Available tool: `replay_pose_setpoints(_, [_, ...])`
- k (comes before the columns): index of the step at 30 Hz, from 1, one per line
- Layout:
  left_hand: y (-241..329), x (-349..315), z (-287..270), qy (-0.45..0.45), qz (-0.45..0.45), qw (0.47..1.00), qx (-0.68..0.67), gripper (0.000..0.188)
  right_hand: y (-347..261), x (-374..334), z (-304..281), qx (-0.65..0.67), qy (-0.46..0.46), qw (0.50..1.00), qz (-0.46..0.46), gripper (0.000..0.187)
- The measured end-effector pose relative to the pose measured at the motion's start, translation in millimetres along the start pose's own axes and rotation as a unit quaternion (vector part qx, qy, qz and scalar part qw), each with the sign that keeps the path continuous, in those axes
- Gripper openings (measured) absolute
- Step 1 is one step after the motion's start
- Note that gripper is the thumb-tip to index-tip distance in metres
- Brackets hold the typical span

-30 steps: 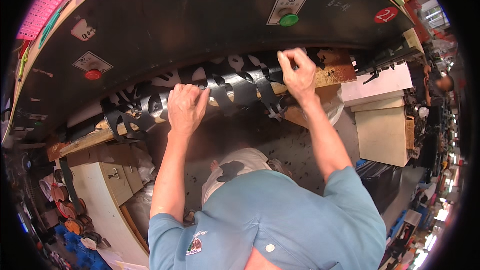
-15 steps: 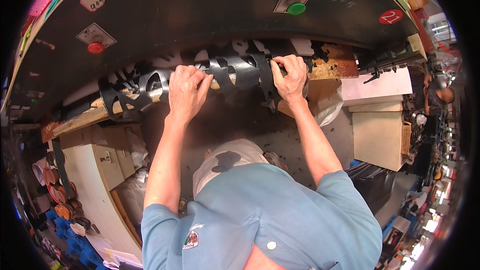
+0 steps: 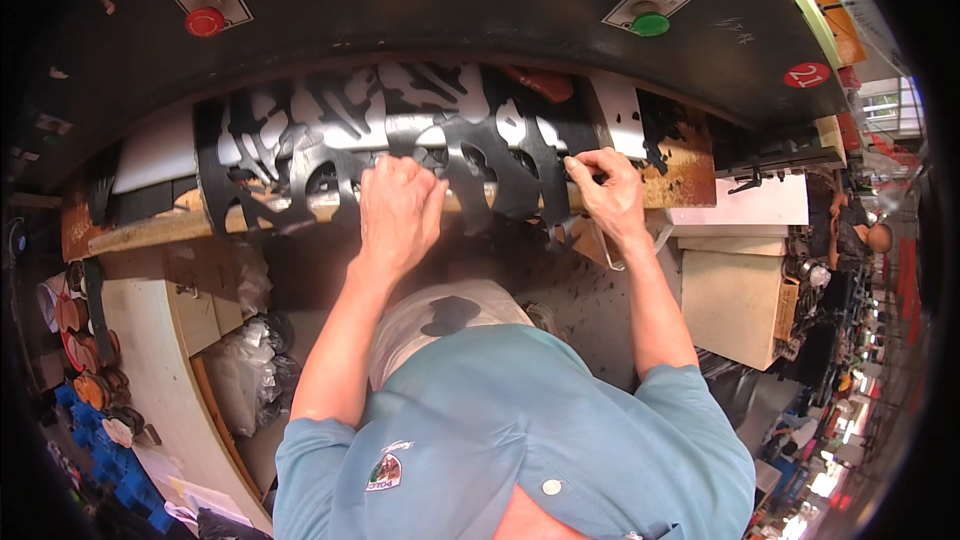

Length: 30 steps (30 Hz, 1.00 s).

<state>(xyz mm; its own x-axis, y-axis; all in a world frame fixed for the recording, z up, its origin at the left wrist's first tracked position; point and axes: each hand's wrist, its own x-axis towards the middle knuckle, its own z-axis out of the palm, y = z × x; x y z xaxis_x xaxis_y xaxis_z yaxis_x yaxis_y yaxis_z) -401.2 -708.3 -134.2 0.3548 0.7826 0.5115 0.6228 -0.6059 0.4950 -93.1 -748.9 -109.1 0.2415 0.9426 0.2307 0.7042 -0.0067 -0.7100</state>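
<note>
A black sheet full of cut-out holes, leather-like, lies across a white board under the dark machine, its near edge hanging in ragged strips over the front. My left hand is closed on this edge near the middle, its fingertips partly hidden behind the knuckles. Farther right, my right hand pinches the sheet's edge between thumb and fingers. White shows through the holes between and beyond both hands.
A dark machine front with a red button and a green button overhangs the board. Black scraps lie on the worn wooden ledge at right. Pale cabinets stand left, and a box right. Another person is at far right.
My view has turned, showing more of the white board and the sheet beneath the machine. The sheet looks more spread out, and both hands stay at its near edge.
</note>
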Motion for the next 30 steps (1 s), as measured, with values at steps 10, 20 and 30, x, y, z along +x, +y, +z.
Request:
replay_pose_setpoints(10, [-4, -9, -56, -0.15, -0.11, 0.952, -0.244, 0.02, -11, 52, 35, -0.177, -0.165, 0.966, -0.094, 0.111])
replay_pose_setpoints(20, [-149, 132, 54, -0.063, 0.009, 0.992, 0.113, 0.049, -13, 104, 82, -0.103, -0.2, 0.963, -0.151, 0.104])
replay_pose_setpoints(30, [-152, 125, 55, -0.082, -0.004, 0.991, 0.108, 0.054, -8, 119, 1, 0.321, -0.224, 0.917, 0.071, 0.115])
